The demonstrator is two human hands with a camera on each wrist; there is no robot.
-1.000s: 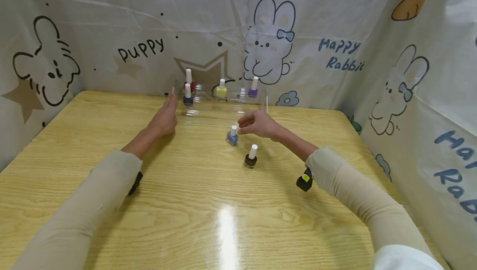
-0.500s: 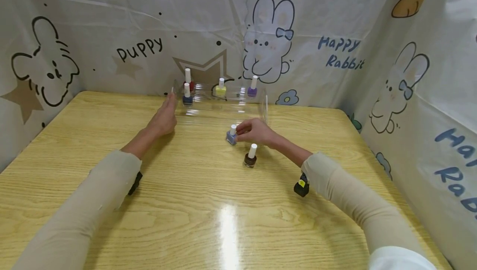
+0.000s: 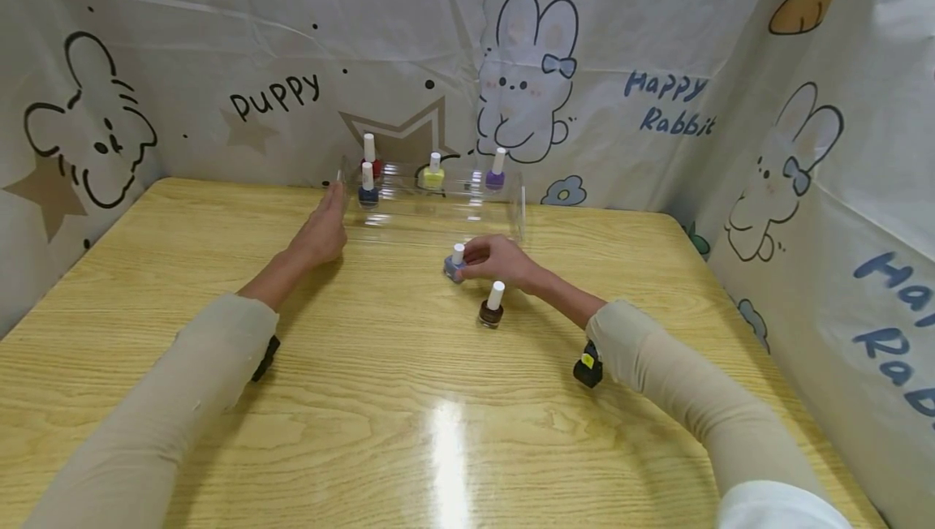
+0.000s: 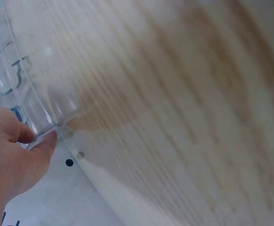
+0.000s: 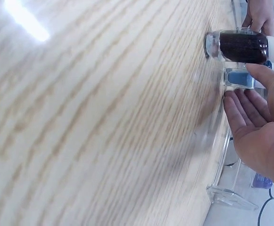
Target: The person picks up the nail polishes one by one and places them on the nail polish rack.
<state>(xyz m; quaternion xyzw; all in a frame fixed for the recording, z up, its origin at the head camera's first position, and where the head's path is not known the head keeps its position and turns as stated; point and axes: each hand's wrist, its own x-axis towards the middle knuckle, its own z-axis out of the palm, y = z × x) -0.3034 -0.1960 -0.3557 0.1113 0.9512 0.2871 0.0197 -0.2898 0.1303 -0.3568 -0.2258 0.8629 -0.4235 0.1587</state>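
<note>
At the clear plastic rack (image 3: 416, 226), my left hand (image 3: 319, 235) grips the left end; the left wrist view has thumb and fingers pinching the clear end panel (image 4: 46, 132). My right hand (image 3: 502, 260) holds a light blue nail polish bottle (image 3: 452, 269) that stands upright in front of the rack. From the right wrist, the thumb lies on one side of this blue bottle (image 5: 239, 78) and the fingers on the other. Nearer to me stands a dark brown nail polish bottle (image 3: 491, 313) with a white cap.
Red (image 3: 376, 165) and dark blue (image 3: 368, 195) nail polish bottles stand at the rack's left end. A yellow bottle (image 3: 433, 178) sits mid-rack, a purple one (image 3: 495, 180) to the right. Behind the wooden table (image 3: 351, 399) hangs a printed cloth (image 3: 241, 18).
My right hand has come down and toward me from beside the rack, and its thumb and fingers have closed around the light blue bottle. The left hand stays at the rack's end.
</note>
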